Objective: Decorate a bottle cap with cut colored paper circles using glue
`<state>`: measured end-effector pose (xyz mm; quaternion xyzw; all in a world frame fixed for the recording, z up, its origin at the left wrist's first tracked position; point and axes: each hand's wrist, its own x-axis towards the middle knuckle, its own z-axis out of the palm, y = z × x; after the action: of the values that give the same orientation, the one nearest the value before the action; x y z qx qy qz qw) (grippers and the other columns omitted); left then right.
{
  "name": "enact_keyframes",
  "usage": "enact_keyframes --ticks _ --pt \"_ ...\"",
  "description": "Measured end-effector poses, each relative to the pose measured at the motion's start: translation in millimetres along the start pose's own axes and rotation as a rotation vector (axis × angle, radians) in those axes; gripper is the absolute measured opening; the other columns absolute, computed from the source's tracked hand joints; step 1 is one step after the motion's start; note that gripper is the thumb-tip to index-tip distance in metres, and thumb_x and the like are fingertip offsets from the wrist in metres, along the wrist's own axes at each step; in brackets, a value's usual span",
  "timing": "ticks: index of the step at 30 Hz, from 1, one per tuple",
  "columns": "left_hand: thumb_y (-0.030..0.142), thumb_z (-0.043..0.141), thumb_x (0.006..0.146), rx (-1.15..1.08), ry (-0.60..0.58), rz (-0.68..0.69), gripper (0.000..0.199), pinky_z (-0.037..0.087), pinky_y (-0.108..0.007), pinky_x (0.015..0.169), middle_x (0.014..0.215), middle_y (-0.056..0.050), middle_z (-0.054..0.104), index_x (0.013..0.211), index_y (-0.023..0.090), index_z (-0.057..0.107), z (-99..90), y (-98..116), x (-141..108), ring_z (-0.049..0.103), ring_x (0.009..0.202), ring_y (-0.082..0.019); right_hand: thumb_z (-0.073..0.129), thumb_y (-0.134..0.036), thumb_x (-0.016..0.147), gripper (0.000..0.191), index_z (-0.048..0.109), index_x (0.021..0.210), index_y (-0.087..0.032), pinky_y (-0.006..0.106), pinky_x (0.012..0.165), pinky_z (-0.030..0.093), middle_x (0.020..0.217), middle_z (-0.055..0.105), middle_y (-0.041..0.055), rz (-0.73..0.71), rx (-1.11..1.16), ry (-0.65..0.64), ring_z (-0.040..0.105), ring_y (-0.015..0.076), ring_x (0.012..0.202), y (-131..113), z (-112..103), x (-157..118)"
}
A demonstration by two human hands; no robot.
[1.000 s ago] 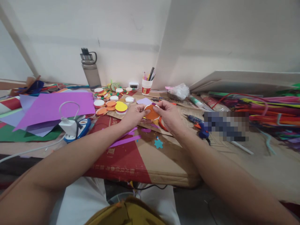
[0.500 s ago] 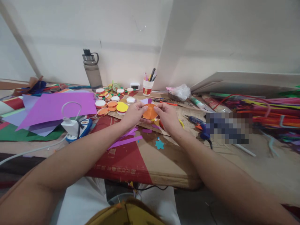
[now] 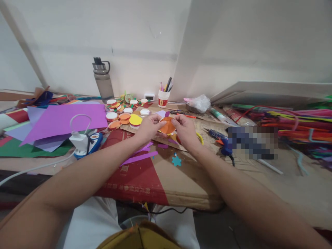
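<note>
Between my two hands, raised a little over the table, is an orange paper disc (image 3: 167, 126) with a pale yellow edge along its lower side. My left hand (image 3: 149, 128) pinches it from the left, thumb on the face and fingers behind. From the right, my right hand (image 3: 184, 128) grips the opposite edge in the same way. Below the hands lie purple paper strips (image 3: 141, 157) and a teal flower-shaped cutout (image 3: 176, 160). Left of my left hand sit a yellow-topped round piece (image 3: 135, 120) and several white and orange round pieces (image 3: 114, 125).
Purple paper sheets (image 3: 75, 119) and a white plug on a blue power strip (image 3: 95, 140) lie at left. Behind stand a water bottle (image 3: 103, 83) and a paper cup of pens (image 3: 163, 98). To the right are a blue glue gun (image 3: 219, 138) and coloured pipe cleaners (image 3: 290, 124).
The orange disc has tilted slightly between my fingers, and its pale yellow lower edge shows more. Both hands keep hold of it in nearly the same place.
</note>
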<state>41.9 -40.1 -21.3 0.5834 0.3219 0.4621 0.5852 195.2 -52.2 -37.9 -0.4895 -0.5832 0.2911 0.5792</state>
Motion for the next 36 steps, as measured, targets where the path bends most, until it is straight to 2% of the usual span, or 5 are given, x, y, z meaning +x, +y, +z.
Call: enact_keyframes --ticks 6,15,20,27,36 --pt "0.042 0.068 0.08 -0.094 -0.025 0.059 0.027 0.054 -0.026 0.055 0.077 -0.001 0.064 0.081 0.016 0.06 2.2 3 -1 0.061 0.065 -0.013 0.058 -0.036 0.077 0.016 0.054 0.078 -0.021 0.026 0.062 0.041 0.072 0.053 -0.0032 0.004 0.104 0.017 0.047 0.0114 0.063 0 2 0" --pt "0.053 0.048 0.091 -0.469 -0.202 -0.17 0.041 0.055 -0.033 0.069 0.106 -0.01 0.071 0.108 0.019 0.064 9.3 -1 -2 0.067 0.092 -0.022 0.063 -0.042 0.077 0.022 0.055 0.083 -0.022 0.026 0.063 0.046 0.077 0.053 -0.0026 0.029 0.174 -0.015 0.05 0.0121 0.067 5 3 -2" --pt "0.054 0.047 0.092 -0.405 -0.167 -0.133 0.044 0.05 -0.025 0.06 0.102 -0.011 0.071 0.102 0.017 0.067 6.3 -2 -1 0.067 0.084 -0.019 0.064 -0.034 0.076 0.028 0.06 0.102 -0.024 0.027 0.062 0.048 0.09 0.055 0.0001 -0.065 0.035 0.025 0.051 0.0127 0.071 -18 -4 -5" --pt "0.06 0.048 0.089 -0.319 -0.176 -0.118 0.049 0.048 -0.026 0.058 0.094 -0.011 0.071 0.097 0.015 0.065 9.1 1 -5 0.066 0.075 -0.018 0.062 -0.033 0.078 0.015 0.064 0.088 -0.022 0.032 0.073 0.046 0.087 0.063 0.0019 -0.137 -0.023 0.04 0.055 0.0148 0.075 -27 -7 -7" --pt "0.062 0.047 0.088 -0.302 -0.202 -0.209 0.051 0.048 -0.026 0.056 0.081 -0.009 0.07 0.088 0.014 0.064 8.6 -3 -3 0.065 0.066 -0.017 0.059 -0.033 0.079 0.013 0.062 0.077 -0.02 0.03 0.068 0.044 0.081 0.061 0.0013 -0.117 -0.076 -0.006 0.053 0.0144 0.071 -27 -9 -6"
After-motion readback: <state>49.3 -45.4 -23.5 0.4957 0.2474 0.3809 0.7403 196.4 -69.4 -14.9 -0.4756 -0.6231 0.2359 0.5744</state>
